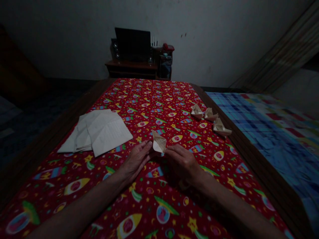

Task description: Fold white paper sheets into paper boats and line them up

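A small folded paper piece (159, 142), pale with a pointed top, is held up just above the red patterned cloth (159, 212). My left hand (139, 156) pinches its left side between thumb and fingers. On its right side, the fingertips of my right hand (183, 161) close on the lower corner. To the right lie three folded paper boats, a far one (197, 112), a middle one (210, 114) and a near one (221, 127). A fanned stack of paper sheets (107, 132) rests on the cloth at the left.
Dark wooden edges border the cloth, with a blue checked sheet (251, 132) beyond the right edge. Against the far wall, a brown desk (132, 65) carries a dark monitor (133, 44) and a red object (168, 47). Netting (279, 53) hangs at the upper right.
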The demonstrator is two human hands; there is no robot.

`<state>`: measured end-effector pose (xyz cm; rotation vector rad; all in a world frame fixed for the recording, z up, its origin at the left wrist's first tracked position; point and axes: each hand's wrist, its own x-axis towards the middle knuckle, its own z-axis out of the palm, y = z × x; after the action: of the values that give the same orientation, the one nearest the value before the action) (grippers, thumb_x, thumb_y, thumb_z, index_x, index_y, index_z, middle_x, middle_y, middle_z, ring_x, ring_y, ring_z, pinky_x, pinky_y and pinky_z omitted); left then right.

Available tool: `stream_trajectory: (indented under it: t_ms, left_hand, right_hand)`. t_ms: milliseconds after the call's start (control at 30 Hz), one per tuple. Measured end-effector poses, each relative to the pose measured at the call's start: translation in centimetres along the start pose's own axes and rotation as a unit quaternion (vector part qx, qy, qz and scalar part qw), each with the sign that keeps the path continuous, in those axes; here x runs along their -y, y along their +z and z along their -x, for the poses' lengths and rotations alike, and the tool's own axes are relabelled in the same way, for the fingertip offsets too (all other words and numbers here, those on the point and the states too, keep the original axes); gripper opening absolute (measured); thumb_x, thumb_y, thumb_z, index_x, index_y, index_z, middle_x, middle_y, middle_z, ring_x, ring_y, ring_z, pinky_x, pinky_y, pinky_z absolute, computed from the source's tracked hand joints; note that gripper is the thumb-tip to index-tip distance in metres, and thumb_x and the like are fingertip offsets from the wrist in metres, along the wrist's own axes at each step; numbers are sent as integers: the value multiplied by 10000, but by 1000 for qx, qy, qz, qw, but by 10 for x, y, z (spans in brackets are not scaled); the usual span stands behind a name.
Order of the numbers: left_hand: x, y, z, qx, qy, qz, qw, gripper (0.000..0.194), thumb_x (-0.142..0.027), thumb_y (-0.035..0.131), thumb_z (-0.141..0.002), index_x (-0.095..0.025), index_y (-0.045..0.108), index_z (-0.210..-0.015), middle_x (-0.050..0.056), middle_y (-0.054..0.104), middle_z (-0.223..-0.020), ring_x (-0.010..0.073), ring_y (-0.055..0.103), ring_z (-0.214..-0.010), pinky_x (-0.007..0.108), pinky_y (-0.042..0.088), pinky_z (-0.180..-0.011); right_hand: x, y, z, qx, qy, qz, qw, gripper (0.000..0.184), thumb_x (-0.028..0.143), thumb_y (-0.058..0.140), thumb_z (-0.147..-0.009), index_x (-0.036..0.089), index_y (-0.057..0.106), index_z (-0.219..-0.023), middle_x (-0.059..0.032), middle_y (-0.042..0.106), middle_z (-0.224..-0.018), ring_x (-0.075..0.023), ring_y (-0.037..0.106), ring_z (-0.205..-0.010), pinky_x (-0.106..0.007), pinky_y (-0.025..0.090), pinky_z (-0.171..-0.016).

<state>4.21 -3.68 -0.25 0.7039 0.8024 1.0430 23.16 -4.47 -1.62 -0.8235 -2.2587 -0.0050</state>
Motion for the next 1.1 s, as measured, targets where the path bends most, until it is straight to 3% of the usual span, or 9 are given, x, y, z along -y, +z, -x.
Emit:
stream_trajectory:
  t_ms: [233,333,433,533,600,700,800,933,1100]
  left_hand:
    - [0,1,2,-6,1,-44,999,394,-348,716,-730,-141,590,-1041,72,680,-1015,178,649,-885,276,504,-798]
    - [-1,-1,3,8,5,-69,998,398,-366,705,-737,-143,586,-1045,62,681,-998,162,647,-866,240,483,-770]
    - [-3,-1,4,22,-5,-62,998,414,-379,706,-728,-140,587,-1045,56,688,-942,160,647,-817,237,472,-742]
    - [-2,2,5,28,-18,-49,998,430,-389,723,-699,-133,594,-1020,54,688,-895,164,643,-772,247,467,-722]
    - [0,3,5,34,-30,-47,998,409,-384,724,-699,-134,597,-997,48,682,-863,154,634,-731,248,462,-704]
    - [5,4,6,45,-42,-56,997,334,-385,700,-730,-143,593,-934,19,660,-779,124,601,-649,232,445,-648]
    - [7,4,8,58,-35,-62,996,299,-419,648,-775,-141,587,-865,10,636,-736,119,579,-646,226,435,-642]
    - [4,5,9,87,-32,-99,991,386,-497,591,-792,-142,586,-943,45,655,-840,153,599,-720,249,444,-677]
    - [-1,8,10,53,-27,-216,975,335,-358,709,-668,-150,591,-903,21,654,-805,172,610,-738,250,444,-682]
  right_hand:
    - [3,1,2,10,21,-38,999,159,137,468,-892,154,614,-952,-107,646,-902,-168,578,-780,-277,487,-670]
    - [12,-9,-5,48,77,-102,991,169,204,469,-906,164,634,-901,-81,660,-856,-153,588,-746,-258,473,-665]
    - [19,-18,-13,59,202,-183,960,279,294,416,-936,171,630,-807,-37,645,-741,-123,574,-644,-223,450,-602]
    - [16,-18,-17,0,329,-244,912,291,367,383,-942,179,604,-915,-22,634,-757,-121,586,-653,-210,448,-580]
    - [12,-12,-16,-14,363,-286,887,269,385,431,-914,185,587,-1002,-22,646,-795,-129,605,-689,-214,462,-598]
    - [8,-1,-13,47,382,-323,865,221,361,521,-852,173,637,-863,-8,651,-723,-124,595,-632,-205,449,-558]
    - [10,3,-10,80,404,-295,862,235,341,545,-819,156,637,-707,2,628,-629,-112,558,-555,-190,397,-490]
    - [13,0,-12,57,406,-249,877,223,309,551,-787,154,594,-632,16,574,-569,-97,508,-518,-182,362,-471]
    - [17,-7,-17,61,388,-210,895,141,223,530,-742,165,561,-617,36,519,-533,-85,471,-490,-180,333,-458]
